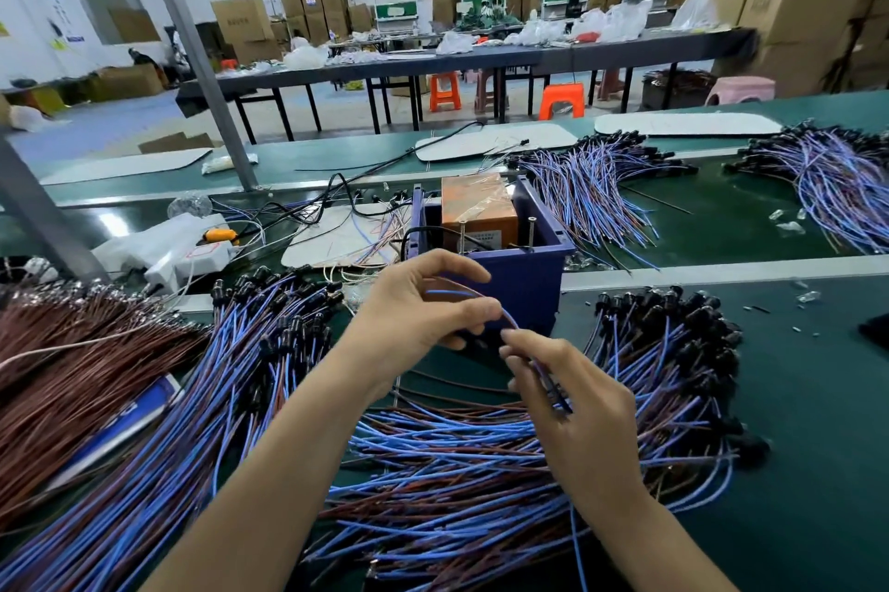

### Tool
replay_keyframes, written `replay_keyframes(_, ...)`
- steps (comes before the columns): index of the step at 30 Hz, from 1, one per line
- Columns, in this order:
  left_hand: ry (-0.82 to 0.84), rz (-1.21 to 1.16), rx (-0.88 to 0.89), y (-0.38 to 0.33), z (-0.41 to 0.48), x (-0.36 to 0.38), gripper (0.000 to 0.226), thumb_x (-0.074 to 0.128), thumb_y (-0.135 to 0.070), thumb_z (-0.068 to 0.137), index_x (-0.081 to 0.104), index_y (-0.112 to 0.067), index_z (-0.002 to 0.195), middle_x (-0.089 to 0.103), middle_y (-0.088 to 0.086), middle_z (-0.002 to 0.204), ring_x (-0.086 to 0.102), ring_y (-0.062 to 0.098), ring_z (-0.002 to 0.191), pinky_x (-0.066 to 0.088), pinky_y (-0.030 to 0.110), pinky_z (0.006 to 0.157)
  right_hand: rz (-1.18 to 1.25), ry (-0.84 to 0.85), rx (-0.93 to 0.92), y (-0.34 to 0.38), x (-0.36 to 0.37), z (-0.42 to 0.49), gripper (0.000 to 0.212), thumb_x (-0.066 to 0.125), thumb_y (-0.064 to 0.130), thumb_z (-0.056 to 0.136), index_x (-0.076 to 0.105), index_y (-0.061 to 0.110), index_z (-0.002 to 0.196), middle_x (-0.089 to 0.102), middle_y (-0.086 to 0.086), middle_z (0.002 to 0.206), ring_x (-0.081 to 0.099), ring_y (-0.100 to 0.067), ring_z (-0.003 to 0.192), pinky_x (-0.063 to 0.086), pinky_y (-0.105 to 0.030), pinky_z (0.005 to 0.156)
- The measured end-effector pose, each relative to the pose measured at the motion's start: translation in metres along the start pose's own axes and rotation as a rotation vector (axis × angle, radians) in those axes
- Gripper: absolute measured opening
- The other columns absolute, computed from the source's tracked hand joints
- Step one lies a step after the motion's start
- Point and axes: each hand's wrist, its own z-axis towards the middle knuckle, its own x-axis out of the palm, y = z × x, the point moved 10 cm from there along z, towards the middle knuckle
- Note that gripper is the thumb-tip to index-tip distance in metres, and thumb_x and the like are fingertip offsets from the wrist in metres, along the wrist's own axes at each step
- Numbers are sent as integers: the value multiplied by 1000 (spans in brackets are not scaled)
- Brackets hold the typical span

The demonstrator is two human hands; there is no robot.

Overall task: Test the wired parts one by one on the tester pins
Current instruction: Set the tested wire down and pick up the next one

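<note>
Left hand (423, 307) and right hand (567, 394) each pinch one wired part (457, 293). Risk: its curved, slack ends may miss the tester pins (531, 233), yielding a false reading.

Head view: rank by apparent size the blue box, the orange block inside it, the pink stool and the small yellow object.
1. blue box
2. orange block
3. pink stool, far off, so true size unsure
4. small yellow object

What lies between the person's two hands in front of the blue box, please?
In the head view, one blue wired part arcs from the left hand to the right hand, pinched by both.
</note>
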Motion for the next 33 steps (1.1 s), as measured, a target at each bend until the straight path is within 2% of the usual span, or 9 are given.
replay_keyframes(3,-25,-155,-65,11,-1,12,43,75,-4,76,59,-20,112,73,5,74,67,12,60,52,20,52,-28,-65,24,-1,-3,-4,17,59,17,92,68,13,106,60,18,82,61,-1,64,49,-11,62)
replay_keyframes(6,-90,-365,-113,22,-2,20,57,76,-7,70,51,-21,119,74,10,79,68,15,63,54,21,55,9,-81,51,-2,-7,-3,24,48,23,98,66,13,109,58,21,81,59,1,63,43,-4,63)
replay_keyframes(10,-231,-399,27,16,-5,14,67,77,-17,59,48,-27,119,72,9,71,69,16,63,55,21,60,44,-58,98,-6,-6,-4,24,39,25,101,59,21,114,68,3,78,60,-1,61,45,-10,59)
replay_keyframes(15,-252,-546,22,19,-7,17,47,74,-12,65,45,-12,103,74,13,82,71,18,73,55,21,66,54,-121,203,-15,-13,-3,23,37,23,100,53,29,114,68,19,97,63,-1,60,39,-5,57)
replay_keyframes(19,-105,-344,9,23,-8,37,20,65,1,84,50,-10,78,75,8,90,70,17,82,57,24,77,44,-89,228,-17,-9,-3,24,38,24,100,51,33,117,65,24,94,62,-2,59,39,-4,56)
replay_keyframes(22,-76,-288,44,19,-9,39,8,66,0,84,63,-8,84,74,9,91,71,20,85,56,22,77,44,-82,250,-20,-8,-3,27,41,18,100,51,36,117,65,24,89,62,-4,59,42,-7,56)
replay_keyframes(25,-33,-296,44,18,-9,42,13,63,-2,87,71,-12,91,75,5,91,71,15,82,53,17,72,54,-61,252,-21,-7,-3,29,40,18,99,51,37,117,65,18,77,61,-4,58,40,-6,55)
replay_keyframes(28,-19,-295,49,18,-9,43,17,62,-4,89,73,-15,94,74,6,97,71,20,85,55,24,81,74,-27,257,-22,-4,-4,29,39,21,100,50,40,118,63,7,66,60,-5,56,40,-8,54)
replay_keyframes(33,-111,-391,-4,28,-7,37,17,61,0,88,74,-11,86,74,11,89,71,23,83,56,27,82,40,-53,236,-19,-7,-4,29,41,16,98,54,32,118,60,9,64,55,0,55,35,-4,55)
